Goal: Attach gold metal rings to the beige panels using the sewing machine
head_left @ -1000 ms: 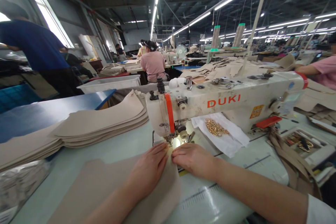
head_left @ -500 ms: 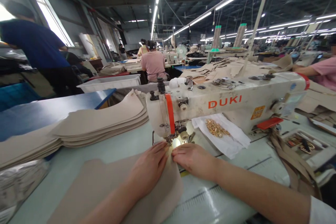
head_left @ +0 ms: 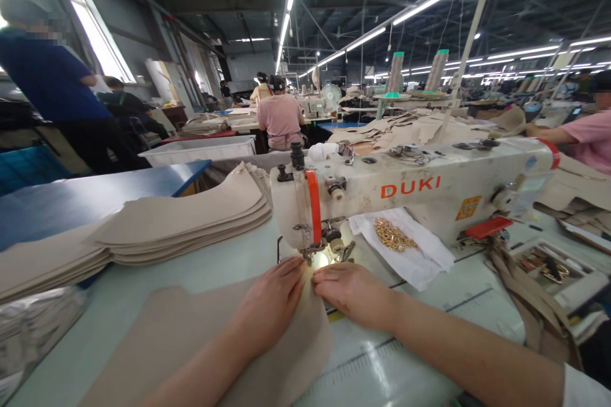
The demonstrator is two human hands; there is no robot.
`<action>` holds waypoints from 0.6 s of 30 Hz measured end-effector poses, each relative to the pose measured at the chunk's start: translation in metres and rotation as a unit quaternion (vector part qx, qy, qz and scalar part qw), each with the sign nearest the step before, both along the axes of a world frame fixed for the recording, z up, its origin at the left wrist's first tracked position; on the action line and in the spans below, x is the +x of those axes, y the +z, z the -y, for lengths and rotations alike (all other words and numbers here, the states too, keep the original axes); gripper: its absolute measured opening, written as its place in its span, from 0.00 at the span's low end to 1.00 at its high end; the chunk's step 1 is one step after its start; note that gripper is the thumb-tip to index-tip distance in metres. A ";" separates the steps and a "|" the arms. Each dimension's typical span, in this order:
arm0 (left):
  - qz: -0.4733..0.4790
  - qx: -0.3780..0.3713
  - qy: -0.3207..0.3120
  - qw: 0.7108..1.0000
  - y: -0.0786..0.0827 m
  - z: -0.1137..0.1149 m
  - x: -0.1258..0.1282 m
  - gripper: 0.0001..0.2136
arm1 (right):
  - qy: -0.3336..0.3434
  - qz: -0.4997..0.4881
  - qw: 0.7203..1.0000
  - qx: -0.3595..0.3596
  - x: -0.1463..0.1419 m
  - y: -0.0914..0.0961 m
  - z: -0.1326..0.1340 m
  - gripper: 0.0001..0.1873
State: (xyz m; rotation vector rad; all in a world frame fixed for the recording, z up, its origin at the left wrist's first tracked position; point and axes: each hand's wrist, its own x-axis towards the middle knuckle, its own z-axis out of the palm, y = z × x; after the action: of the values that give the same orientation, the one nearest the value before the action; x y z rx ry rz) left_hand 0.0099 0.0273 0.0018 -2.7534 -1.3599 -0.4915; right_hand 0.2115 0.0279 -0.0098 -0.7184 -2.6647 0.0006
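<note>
Both palm-down at lower centre, the left hand (head_left: 270, 299) rests on beige fabric (head_left: 186, 337) and the right hand (head_left: 356, 296) curls at its edge; whether either pinches, I cannot tell. Beyond, right of centre, the sewing machine (head_left: 367, 178) reads "DUKI"; its yellow label (head_left: 468, 208) is illegible.

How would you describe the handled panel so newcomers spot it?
Find the white sewing machine lettered DUKI. Near its left end, the left hand rests on the beige panel. Unlike the stacked pieces beyond, it lies apart, under that hand.
</note>
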 end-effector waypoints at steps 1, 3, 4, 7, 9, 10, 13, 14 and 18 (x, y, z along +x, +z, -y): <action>0.003 -0.004 0.002 1.000 0.000 0.003 -0.002 0.16 | 0.003 0.003 1.000 0.000 -0.001 0.001 0.002 0.10; 0.010 -0.008 0.005 1.000 0.001 0.015 -0.007 0.16 | 0.020 0.013 1.000 0.005 -0.005 0.004 0.009 0.09; 0.013 -0.009 0.007 1.000 0.001 0.022 -0.011 0.16 | 0.034 0.017 0.999 0.010 -0.008 0.004 0.013 0.09; 0.003 -0.013 0.013 1.000 0.001 0.046 -0.023 0.16 | 0.078 0.016 0.996 0.035 -0.017 0.002 0.024 0.08; -0.014 -0.023 0.017 0.999 0.002 0.057 -0.027 0.17 | 0.091 0.012 0.995 0.049 -0.021 -0.001 0.028 0.08; -0.019 -0.026 0.022 0.999 0.003 0.060 -0.029 0.18 | 0.093 0.011 0.994 0.052 -0.023 -0.001 0.029 0.09; -0.011 0.004 0.060 0.998 0.004 0.069 -0.033 0.21 | 0.090 0.017 0.995 0.050 -0.025 -0.001 0.029 0.09; -0.010 0.028 0.067 0.997 0.003 0.074 -0.035 0.24 | 0.088 0.016 0.995 0.046 -0.025 0.000 0.030 0.10; -0.077 0.158 -0.006 0.984 -0.021 0.108 -0.062 0.32 | 0.066 -0.034 0.997 0.020 -0.022 0.004 0.033 0.11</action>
State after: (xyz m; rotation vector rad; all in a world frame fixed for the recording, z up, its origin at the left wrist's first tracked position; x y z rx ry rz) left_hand -0.0517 -0.0806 -0.0196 -2.4872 -1.1223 -0.4400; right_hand 0.1898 -0.0047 -0.0060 -0.5193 -2.6338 0.0075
